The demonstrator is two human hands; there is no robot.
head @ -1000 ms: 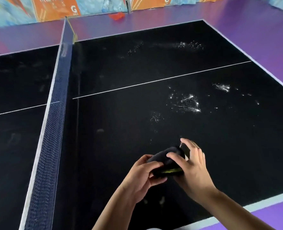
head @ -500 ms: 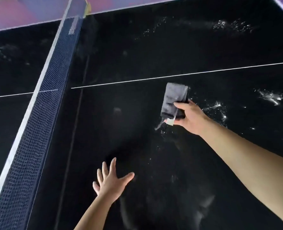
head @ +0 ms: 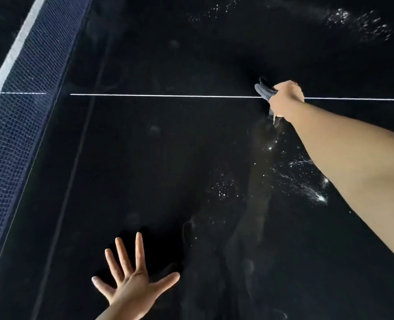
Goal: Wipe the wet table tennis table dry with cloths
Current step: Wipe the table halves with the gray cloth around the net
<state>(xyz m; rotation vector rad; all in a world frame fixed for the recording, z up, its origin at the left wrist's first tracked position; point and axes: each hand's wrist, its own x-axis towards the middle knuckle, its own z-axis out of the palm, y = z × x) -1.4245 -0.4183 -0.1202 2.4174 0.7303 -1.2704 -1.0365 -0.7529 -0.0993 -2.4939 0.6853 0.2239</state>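
Observation:
The black table tennis table (head: 168,158) fills the view. My right hand (head: 286,98) is stretched far out and shut on a dark grey cloth (head: 264,90), held at the white centre line (head: 159,95). A pale tag hangs below the fist. My left hand (head: 131,282) lies flat on the table near the front, fingers spread, holding nothing. Water droplets glisten under my right forearm (head: 306,188), in a patch to its left (head: 223,188) and at the far right (head: 362,24). Faint wipe streaks run from the cloth back toward me.
The dark blue net (head: 18,125) with its white top band runs diagonally down the left side. A strip of the other table half shows beyond it at the top left.
My right hand has carried the cloth farther away and to the right, up to the centre line. My left hand has spread flat on the table. The view has shifted forward over the table.

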